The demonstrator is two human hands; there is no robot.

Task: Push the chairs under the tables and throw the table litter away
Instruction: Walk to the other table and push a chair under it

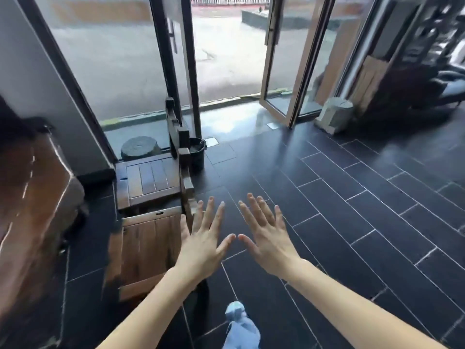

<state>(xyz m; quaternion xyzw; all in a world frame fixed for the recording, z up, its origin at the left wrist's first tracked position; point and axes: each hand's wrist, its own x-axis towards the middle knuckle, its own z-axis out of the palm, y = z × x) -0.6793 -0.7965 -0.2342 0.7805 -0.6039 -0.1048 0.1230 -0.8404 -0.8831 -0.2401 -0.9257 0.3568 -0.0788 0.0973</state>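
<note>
Above dark floor tiles (352,210), both hands (201,244) (270,236) hover empty beside chairs (148,177).

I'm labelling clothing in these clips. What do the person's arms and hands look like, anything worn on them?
Both forearms are bare as far as the frame shows, with no sleeves in view. The left hand and right hand have no gloves, rings, watch or bracelets visible, and the fingernails look short and unpainted.

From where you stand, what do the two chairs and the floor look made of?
The near chair and far chair look like dark-stained wood: slatted seats, visible grain. The floor seems to be dark stone or ceramic tile, slightly glossy, with pale grout lines.
</note>
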